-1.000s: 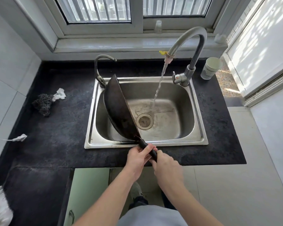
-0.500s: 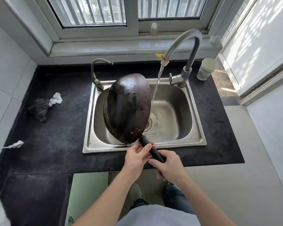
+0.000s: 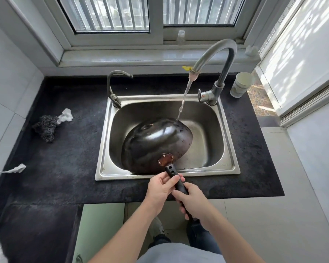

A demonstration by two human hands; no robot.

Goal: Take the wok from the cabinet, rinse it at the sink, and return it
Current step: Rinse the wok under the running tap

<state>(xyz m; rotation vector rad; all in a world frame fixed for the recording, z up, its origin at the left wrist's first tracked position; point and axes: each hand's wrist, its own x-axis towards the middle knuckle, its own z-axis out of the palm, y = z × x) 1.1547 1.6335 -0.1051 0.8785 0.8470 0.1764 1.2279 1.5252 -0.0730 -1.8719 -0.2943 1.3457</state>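
The dark wok [image 3: 156, 143] lies upside down in the steel sink [image 3: 229, 149], its rounded underside facing up and its black handle [image 3: 172, 172] sticking out over the front rim. My left hand [image 3: 162, 188] grips the handle close to the wok. My right hand [image 3: 193, 199] holds the handle's end just behind it. Water runs from the tall curved tap [image 3: 217, 59] and strikes the far right edge of the wok's underside. The wok's inside is hidden.
A smaller tap [image 3: 114, 86] stands at the sink's back left corner. A paper cup [image 3: 241, 84] sits right of the big tap. A dark scouring pad [image 3: 46, 127] and white tissue scraps [image 3: 66, 115] lie on the black counter [image 3: 65, 158] to the left.
The wok has turned from standing on its edge to lying face down in the sink, and its underside now meets the water stream. Both hands stayed on the handle.
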